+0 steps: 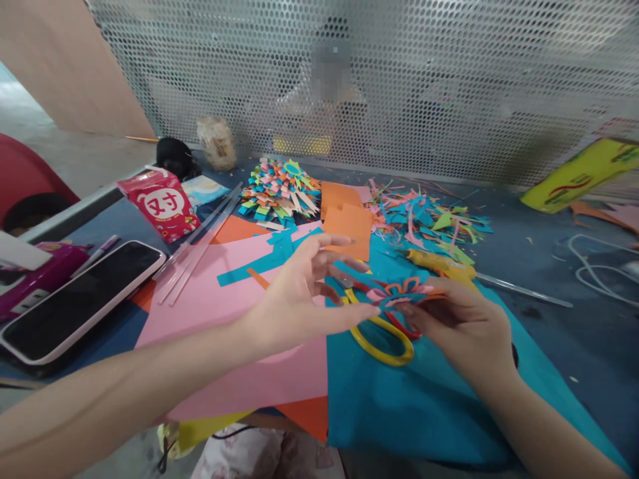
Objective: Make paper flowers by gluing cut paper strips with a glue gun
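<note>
My right hand (462, 322) pinches a small looped paper flower (402, 291) in pink, orange and blue. Left of it, my left hand (309, 293) has its fingers spread, the thumb tip close to the flower's edge, and holds nothing. Scissors with yellow and red handles (387, 342) lie beneath the flower on blue paper (424, 412). A yellow glue gun (439, 263) rests just behind my right hand. Under my left forearm is a pink sheet (294, 379), with blue strips (244, 271) on it.
A pile of fringed paper pieces (279, 189), orange sheets (347, 219) and paper scraps (424, 216) lie at the back. At left are a phone (82, 303), a red packet (162, 204) and clear sticks (192, 256). A perforated metal screen (399, 86) stands behind; a yellow-green package (579, 174) is right.
</note>
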Tool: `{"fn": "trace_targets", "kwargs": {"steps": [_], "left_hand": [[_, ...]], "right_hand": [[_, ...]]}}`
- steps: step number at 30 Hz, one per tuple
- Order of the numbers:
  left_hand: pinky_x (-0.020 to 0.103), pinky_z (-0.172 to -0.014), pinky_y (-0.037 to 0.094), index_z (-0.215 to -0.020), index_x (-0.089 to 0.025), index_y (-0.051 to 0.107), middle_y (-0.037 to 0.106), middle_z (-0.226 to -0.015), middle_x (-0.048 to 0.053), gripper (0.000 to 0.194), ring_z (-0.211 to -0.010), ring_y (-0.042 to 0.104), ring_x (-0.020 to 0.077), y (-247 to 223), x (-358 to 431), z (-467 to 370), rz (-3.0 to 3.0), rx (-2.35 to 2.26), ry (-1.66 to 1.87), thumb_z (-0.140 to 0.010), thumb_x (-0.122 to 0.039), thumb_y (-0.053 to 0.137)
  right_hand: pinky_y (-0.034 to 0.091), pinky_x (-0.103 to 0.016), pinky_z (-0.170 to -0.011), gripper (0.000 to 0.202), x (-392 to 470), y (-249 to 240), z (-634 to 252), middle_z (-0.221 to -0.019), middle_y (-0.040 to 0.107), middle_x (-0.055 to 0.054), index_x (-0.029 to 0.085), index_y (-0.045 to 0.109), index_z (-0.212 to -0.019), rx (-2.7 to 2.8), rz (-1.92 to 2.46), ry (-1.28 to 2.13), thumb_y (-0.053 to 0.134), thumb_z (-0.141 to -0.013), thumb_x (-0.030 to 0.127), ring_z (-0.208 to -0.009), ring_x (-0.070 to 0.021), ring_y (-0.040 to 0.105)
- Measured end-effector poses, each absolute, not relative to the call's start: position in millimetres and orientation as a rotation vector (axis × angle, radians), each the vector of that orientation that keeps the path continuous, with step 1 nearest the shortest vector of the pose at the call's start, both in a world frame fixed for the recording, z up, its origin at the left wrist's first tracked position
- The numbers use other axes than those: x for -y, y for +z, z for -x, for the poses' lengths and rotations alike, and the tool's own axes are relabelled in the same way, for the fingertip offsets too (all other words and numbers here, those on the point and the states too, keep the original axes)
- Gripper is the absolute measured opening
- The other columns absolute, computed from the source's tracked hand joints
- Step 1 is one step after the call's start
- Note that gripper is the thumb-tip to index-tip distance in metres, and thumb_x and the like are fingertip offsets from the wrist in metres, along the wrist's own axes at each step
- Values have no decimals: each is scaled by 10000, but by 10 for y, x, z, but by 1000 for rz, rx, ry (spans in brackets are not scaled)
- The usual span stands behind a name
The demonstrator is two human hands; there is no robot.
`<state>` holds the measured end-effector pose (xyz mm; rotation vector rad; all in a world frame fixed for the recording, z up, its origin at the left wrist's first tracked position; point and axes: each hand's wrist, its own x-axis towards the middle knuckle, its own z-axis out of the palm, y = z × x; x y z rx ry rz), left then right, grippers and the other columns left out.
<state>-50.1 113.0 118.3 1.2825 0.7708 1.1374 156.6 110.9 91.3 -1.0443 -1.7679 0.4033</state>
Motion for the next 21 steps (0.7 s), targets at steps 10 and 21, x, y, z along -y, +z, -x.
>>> {"fn": "trace_targets", "kwargs": {"steps": [10,21], "left_hand": [[275,-697,468,-892,-169,603,639,-809,32,303,-777,614,148,1080,-1250,575,-1116,-696,670,-626,-205,743],[226,-598,455,-897,-156,575,608,-693,-11,363,-643,578,99,1106,-1204,518,-1057,-694,672,-573,-62,709]], "right_hand": [[567,-378,-760,255,-823,969,-1700,-970,733,-24,290,632,-1049,2300,695,-483,498,-888,146,-917,-224,679],[563,-387,-733,218,-753,930,-1584,-894,738,-18,263,643,-956,2255,680,-550,535,-861,98,-851,-215,678]]}}
